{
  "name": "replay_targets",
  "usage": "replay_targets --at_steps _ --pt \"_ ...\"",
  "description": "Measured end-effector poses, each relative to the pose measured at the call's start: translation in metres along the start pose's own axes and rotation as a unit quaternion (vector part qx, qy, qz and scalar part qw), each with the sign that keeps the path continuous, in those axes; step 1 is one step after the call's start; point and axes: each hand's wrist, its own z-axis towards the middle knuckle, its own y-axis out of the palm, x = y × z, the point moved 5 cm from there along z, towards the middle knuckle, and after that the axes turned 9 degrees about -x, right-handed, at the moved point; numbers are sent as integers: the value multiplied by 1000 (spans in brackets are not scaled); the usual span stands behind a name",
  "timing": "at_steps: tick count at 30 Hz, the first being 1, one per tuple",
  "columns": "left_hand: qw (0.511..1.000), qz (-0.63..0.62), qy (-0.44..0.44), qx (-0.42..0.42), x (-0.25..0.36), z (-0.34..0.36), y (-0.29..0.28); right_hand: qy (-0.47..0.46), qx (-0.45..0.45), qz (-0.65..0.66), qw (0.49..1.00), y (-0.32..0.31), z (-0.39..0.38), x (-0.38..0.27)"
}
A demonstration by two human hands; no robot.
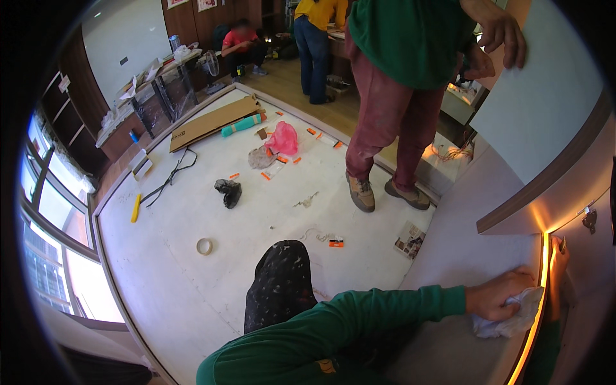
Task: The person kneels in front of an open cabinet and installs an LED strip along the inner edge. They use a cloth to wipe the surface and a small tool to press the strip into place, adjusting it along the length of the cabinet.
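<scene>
My left hand (504, 296), at the end of a green sleeve reaching across to the right, is closed round a crumpled white cloth (513, 324). It presses the cloth against the pale panel beside a glowing yellow light strip (539, 308). Just beyond the strip, my right hand (558, 263) is raised against the neighbouring pale panel (590, 269). Its fingers are partly hidden, so its grip is unclear. Above it, keys (588, 220) hang from a lock.
Another person in a green shirt (404, 45) stands close on the right. On the white platform (179, 282) lie a tape roll (204, 246), cardboard (212, 123), a pink plastic bag (282, 138), a black bag (228, 192) and a yellow cutter-like tool (136, 208). My dark-trousered knee (279, 276) is in front.
</scene>
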Motion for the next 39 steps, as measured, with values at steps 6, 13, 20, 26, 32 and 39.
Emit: replay_targets --at_steps 6,13,20,26,32,39 --pt "1000 -2 -2 -7 -1 1 0 4 17 -59 998 9 -5 -18" --pt "1000 -2 4 0 0 2 1 -28 5 -20 999 -1 2 -3" --pt "1000 -10 -10 5 -5 -1 1 -3 4 -57 998 -4 14 11" --pt "1000 8 -4 0 -8 -2 1 18 -18 -25 999 -4 17 22" --pt "1000 14 -7 19 -9 -1 1 -11 -7 -48 999 -9 19 21" --pt "1000 10 -13 -2 -10 -4 1 -52 10 -17 998 7 5 0"
